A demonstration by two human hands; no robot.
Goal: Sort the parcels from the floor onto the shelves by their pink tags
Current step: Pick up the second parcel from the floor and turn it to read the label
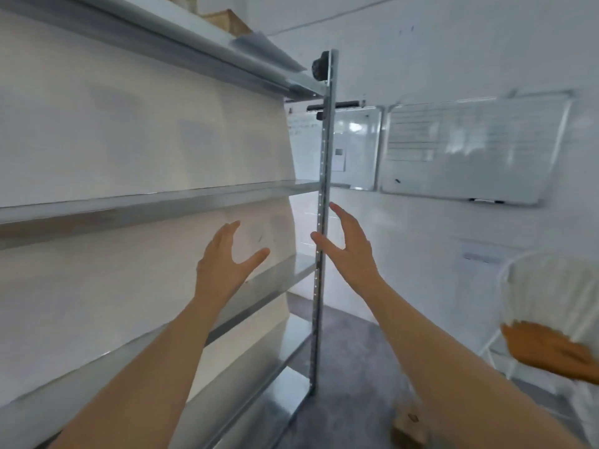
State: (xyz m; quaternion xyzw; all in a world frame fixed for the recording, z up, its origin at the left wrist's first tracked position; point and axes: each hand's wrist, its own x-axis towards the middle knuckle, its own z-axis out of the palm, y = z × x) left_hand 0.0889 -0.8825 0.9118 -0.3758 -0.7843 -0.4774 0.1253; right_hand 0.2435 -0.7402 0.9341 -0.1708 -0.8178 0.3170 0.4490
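Hands raised at frame centre before the shelves (155, 202): left hand (223, 260) and right hand (348, 246) both spread, fingers released, gripping nothing. Brown parcel (409, 426) blurry on floor, lower right; another parcel (223, 21) on top shelf, upper left.

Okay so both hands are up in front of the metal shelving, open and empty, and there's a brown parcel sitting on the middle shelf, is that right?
Not quite. The head view shows the left hand and right hand open and empty before the metal shelving, but the brown parcel sits on the top shelf; the middle shelf looks bare.
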